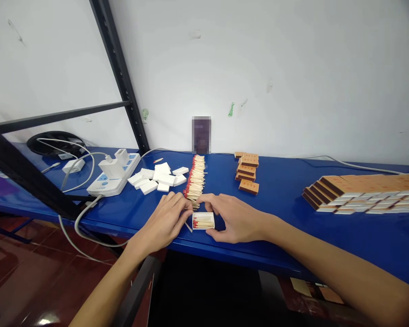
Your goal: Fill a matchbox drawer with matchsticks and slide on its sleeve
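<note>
A small white matchbox tray [203, 214] lies near the blue table's front edge, partly filled with red-headed matches [204, 224]. My right hand [236, 218] is curved round the tray's right end, thumb at its near corner and fingers at its far side. The index finger reaches to the near end of a long row of matches [196, 177]. At the tray's left end, my left hand [167, 218] has its fingertips pinched together; what they hold is hidden. A loose match stick [188, 226] lies below the left fingertips.
Several white trays [162, 175] are heaped left of the match row. Brown matchboxes [248, 170] are stacked behind on the right, with a larger matchbox stack [364, 193] farther right. A power strip [114, 177] with cables and a black rack post [121, 75] stand left.
</note>
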Tool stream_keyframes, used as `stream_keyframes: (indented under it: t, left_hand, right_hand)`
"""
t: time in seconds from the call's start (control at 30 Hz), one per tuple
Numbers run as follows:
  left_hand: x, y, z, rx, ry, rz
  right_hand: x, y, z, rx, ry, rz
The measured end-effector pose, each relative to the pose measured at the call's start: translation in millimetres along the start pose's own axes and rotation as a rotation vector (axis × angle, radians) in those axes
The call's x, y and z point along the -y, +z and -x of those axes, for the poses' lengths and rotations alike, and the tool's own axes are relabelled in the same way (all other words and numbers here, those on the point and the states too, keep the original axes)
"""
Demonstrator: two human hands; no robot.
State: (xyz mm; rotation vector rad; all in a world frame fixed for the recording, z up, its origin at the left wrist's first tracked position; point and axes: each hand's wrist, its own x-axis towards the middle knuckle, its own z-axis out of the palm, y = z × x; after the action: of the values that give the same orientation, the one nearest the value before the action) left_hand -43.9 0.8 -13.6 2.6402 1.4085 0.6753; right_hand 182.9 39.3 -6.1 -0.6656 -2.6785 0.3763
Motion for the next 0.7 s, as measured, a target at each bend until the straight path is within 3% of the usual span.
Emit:
stream_keyframes:
  t: [0.3, 0.53, 0.7]
  left_hand:
    - [4.8, -5.7, 2.2, 0.004, -0.002, 0.006]
    - [21.5, -41.4, 26.1, 0.237, -0.013, 0.175]
    - [19.4, -41.2, 28.5, 0.315, -0.023, 0.181]
  right_hand:
    - [-0.6, -2.6, -0.6, 0.009, 0.003, 0.045]
    - [-1.4, -3.9, -1.3, 0.047, 0.02, 0.039]
    - [-0.4, -4.9, -1.5, 0.059, 0.034, 0.025]
